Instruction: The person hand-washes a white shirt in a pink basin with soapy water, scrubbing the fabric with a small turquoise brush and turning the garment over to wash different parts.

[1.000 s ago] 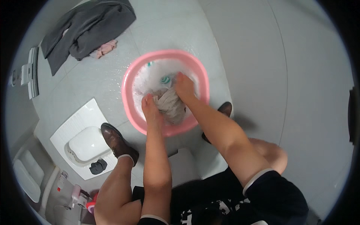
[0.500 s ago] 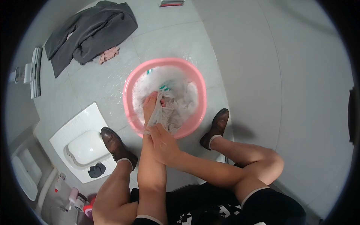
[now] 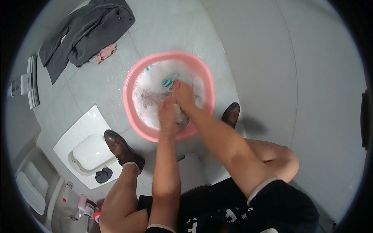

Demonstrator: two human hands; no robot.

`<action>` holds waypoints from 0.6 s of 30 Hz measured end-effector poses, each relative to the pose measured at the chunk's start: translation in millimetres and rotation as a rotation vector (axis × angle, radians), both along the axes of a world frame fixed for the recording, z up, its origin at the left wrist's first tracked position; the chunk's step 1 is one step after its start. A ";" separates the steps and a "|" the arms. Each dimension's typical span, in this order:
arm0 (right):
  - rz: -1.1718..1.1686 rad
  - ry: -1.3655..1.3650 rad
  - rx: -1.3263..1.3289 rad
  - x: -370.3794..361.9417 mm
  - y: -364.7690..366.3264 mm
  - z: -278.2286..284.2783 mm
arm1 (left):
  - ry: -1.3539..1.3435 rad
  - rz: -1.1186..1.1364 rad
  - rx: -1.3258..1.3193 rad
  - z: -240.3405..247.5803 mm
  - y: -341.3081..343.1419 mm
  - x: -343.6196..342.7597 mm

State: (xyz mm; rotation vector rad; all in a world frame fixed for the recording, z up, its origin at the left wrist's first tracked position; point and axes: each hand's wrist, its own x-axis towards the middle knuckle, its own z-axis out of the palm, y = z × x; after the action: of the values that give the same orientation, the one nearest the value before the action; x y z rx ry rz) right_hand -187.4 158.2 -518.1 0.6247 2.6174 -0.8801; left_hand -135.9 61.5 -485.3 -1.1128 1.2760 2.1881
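A pink basin point(image 3: 127, 101) stands on the floor before me, full of white suds and soaking cloth. Both my hands are inside it, close together near the middle. My right hand point(image 3: 182, 93) is closed on a wet whitish cloth point(image 3: 178, 112), right beside a green-and-white striped piece of fabric point(image 3: 168, 82) lying among the suds. Just nearer to me, my left hand point(image 3: 167, 112) is closed on the same whitish cloth, slightly blurred by motion. Cloth edges between the hands are partly hidden by fingers and foam.
Dark grey clothing point(image 3: 91, 33) and a small pink cloth point(image 3: 105, 53) lie on the tiles at the far left. A squat toilet point(image 3: 93, 153) with a dark cloth point(image 3: 103, 175) on its rim is at left. Bottles point(image 3: 82, 204) stand lower left; a grey stool point(image 3: 192, 169) is under me.
My right hand has moved from above my left wrist forward into the basin. My left hand has drawn back slightly, and the cloth stretched along the left forearm is now down in the suds.
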 end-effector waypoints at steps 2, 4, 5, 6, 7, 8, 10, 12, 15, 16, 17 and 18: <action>-0.016 0.038 0.028 -4.7 14.0 -8.2 | -0.025 0.106 -0.034 6.0 18.2 -3.9; -0.188 0.050 -0.029 -0.9 14.8 -2.8 | -0.014 0.278 0.137 -8.0 -11.4 -4.1; -0.068 -0.005 -0.019 0.0 18.5 0.9 | 0.004 0.358 0.225 -13.7 -23.7 -6.8; 0.060 -0.051 -0.019 1.3 14.9 4.3 | 0.005 0.334 0.181 -25.3 -34.5 -4.1; 0.186 -0.094 -0.017 4.5 12.2 8.2 | 0.006 0.309 0.137 -38.7 -43.0 0.3; 0.302 -0.147 -0.002 13.3 14.6 10.9 | -0.006 0.275 0.104 -48.3 -46.7 5.3; 0.512 -0.268 0.054 33.3 33.4 15.2 | -0.039 0.277 0.179 -34.2 -33.3 0.9; 0.250 -0.079 -0.078 35.6 19.5 21.6 | -0.056 0.279 0.200 -30.8 -26.6 -2.7; 0.368 0.130 -0.230 65.2 -40.2 83.7 | 0.062 0.308 0.146 -40.6 -35.8 -11.8; 0.360 0.121 -0.331 82.4 -57.4 111.9 | 0.070 0.164 0.196 -44.6 -45.8 -14.6; 0.349 0.118 -0.436 94.3 -71.9 132.8 | 0.084 0.016 0.241 -50.1 -60.3 -20.0; 0.325 0.130 -0.393 97.4 -79.4 145.8 | 0.100 -0.138 0.295 -52.5 -61.5 -26.7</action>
State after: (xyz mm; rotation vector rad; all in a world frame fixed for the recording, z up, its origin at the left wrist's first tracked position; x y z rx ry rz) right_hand -90.0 78.9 -372.3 0.0397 2.4480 -1.3073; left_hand -162.5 0.0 -537.9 -0.7868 0.9931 2.2585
